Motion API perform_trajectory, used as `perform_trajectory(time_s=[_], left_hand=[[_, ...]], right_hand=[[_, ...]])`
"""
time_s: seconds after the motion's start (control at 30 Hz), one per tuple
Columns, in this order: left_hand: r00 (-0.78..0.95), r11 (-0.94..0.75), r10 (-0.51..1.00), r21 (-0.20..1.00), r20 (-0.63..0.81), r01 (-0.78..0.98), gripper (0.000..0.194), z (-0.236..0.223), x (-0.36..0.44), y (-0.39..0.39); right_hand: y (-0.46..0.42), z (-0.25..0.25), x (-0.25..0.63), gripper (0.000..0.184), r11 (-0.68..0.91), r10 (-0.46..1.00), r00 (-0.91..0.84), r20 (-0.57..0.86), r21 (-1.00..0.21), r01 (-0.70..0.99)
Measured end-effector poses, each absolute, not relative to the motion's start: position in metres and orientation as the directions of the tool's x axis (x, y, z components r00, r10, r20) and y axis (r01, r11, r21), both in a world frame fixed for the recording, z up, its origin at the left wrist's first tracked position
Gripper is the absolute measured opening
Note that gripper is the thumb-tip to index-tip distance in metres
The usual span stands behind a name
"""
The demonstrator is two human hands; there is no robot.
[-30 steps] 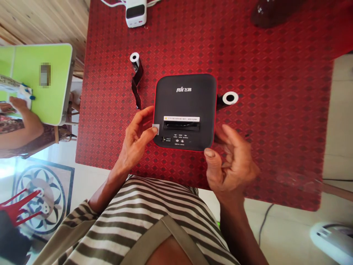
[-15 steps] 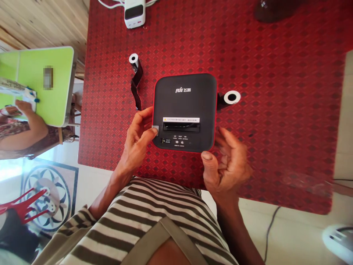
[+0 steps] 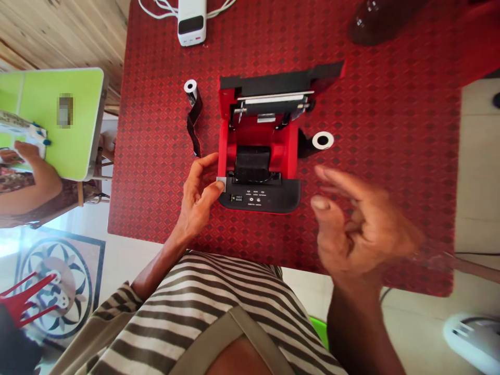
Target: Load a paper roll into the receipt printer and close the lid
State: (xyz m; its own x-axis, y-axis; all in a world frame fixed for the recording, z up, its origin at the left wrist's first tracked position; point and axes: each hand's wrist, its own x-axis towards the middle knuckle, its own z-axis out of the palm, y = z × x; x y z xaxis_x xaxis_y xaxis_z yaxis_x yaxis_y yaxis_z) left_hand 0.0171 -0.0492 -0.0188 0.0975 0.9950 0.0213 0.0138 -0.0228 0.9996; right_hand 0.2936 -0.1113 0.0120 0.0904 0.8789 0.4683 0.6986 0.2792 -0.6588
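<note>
A black and red receipt printer [image 3: 261, 194] stands on the table in front of me. Its lid [image 3: 273, 78] is tilted up, showing the red paper bay and a roller under the lid. Inside the bay lies something black and glossy [image 3: 253, 162]. My left hand [image 3: 198, 192] grips the printer's near left corner, thumb on the silver corner piece and fingers along the side. To the right of the printer, my right hand [image 3: 357, 221] is apart from it, thumb and fingers spread around nothing, slightly blurred.
A small paper roll [image 3: 191, 89] with a dark curled strip stands left of the printer, and another paper roll [image 3: 322, 140] lies to its right. A white power bank [image 3: 191, 23] with cables is at the back. Another person's arm [image 3: 33, 192] rests by a green table [image 3: 80, 151].
The printer's lid has swung up from closed, exposing the bay. My right hand has moved away to the right. My left hand keeps its hold on the corner.
</note>
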Motion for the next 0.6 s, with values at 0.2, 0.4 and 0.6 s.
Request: perform_trajectory(time_s=[0.2, 0.4, 0.6], left_hand=[[0.128, -0.077, 0.989, 0.997, 0.077, -0.002, 0.063, -0.030, 0.016, -0.048], [0.107, -0.057, 0.993, 0.998, 0.058, -0.017, 0.080, -0.045, 0.018, -0.047], [0.098, -0.026, 0.995, 1.000, 0.027, -0.012, 0.076, -0.041, 0.020, -0.047]], right_hand=[[-0.028, 0.050, 0.289, 0.040, 0.504, 0.850, -0.341, 0.401, -0.433, 0.747], [0.027, 0.043, 0.265, 0.021, 0.579, 0.811, -0.578, 0.088, -0.254, 0.775], [0.038, 0.037, 0.251, 0.024, 0.601, 0.798, -0.603, 0.014, -0.104, 0.792]])
